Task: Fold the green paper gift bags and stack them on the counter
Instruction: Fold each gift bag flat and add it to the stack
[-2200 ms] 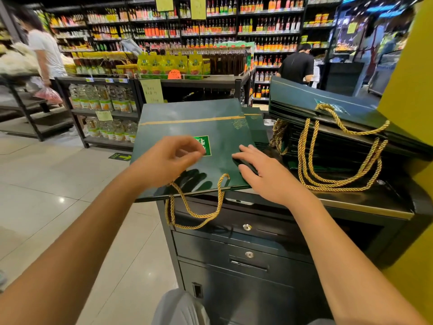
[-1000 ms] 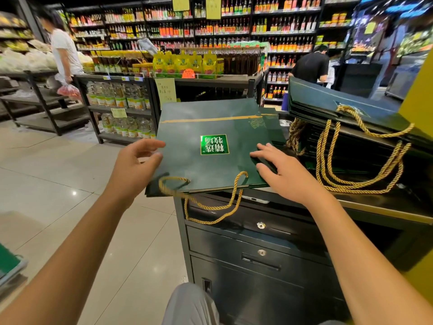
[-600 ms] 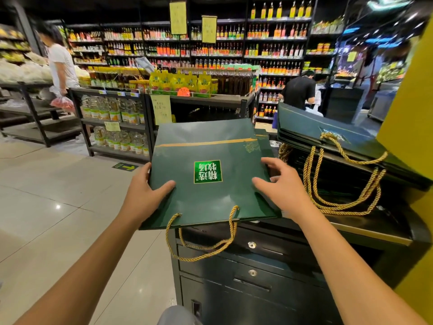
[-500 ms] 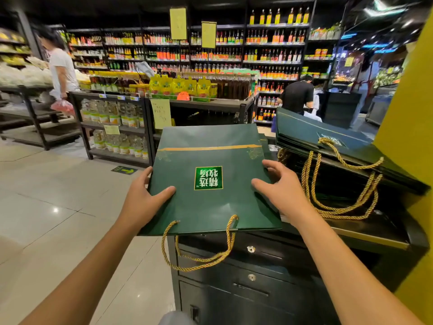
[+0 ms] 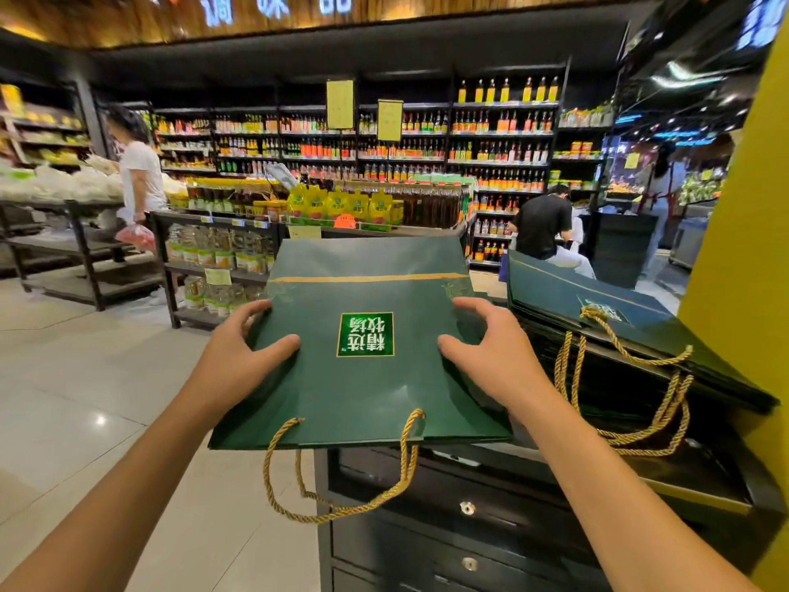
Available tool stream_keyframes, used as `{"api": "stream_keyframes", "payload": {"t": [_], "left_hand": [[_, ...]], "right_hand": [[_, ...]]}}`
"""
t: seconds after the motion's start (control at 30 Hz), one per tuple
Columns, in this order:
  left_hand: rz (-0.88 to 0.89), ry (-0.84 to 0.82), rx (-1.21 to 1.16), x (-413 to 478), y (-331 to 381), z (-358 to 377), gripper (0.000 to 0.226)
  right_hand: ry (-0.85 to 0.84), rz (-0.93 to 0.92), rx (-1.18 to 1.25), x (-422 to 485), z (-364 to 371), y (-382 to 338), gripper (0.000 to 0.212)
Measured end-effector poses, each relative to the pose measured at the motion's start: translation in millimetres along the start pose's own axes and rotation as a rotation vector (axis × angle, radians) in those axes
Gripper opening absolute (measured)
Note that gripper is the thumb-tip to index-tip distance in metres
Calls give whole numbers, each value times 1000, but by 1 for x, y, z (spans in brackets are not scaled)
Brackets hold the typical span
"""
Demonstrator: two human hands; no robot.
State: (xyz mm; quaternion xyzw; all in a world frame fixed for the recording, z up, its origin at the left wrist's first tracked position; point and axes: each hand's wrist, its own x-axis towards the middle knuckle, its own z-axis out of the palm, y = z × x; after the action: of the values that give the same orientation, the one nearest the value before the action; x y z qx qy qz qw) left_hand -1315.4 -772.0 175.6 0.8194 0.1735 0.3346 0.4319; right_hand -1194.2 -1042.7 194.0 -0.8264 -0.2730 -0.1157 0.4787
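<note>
Both hands hold a flattened green gift bag (image 5: 363,395) at the centre of the frame.

The left hand (image 5: 232,361) grips the bag's left edge and the right hand (image 5: 495,356) its right edge, thumbs on its face, fingers curled round the sides. Its gold rope handles (image 5: 341,504) hang from the lower edge in front of the dark counter (image 5: 700,484). A stack of folded bags (image 5: 640,331) lies on the counter at the right of the frame.

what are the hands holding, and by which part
The flat green gift bag, by its side edges: left hand on the left edge, right hand on the right.
</note>
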Motion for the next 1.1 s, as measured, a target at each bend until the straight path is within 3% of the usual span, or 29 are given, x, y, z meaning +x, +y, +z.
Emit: {"api": "stream_keyframes", "payload": {"t": [0.23,0.37,0.53,0.77,1.1], "left_hand": [[68,14,56,31,60,-37,60],[77,-68,16,52,86,-27,61],[131,-171,-3,77,126,25,60],[188,-377,-44,93,177,127,60],[215,-495,55,94,190,235,58]], "right_hand": [[-2,-46,-14,27,-30,-47,58],[11,13,-45,38,-60,-55,55],[60,115,-117,49,-107,-42,49],[188,315,-264,69,-183,18,56],[172,439,-712,80,-212,94,38]]}}
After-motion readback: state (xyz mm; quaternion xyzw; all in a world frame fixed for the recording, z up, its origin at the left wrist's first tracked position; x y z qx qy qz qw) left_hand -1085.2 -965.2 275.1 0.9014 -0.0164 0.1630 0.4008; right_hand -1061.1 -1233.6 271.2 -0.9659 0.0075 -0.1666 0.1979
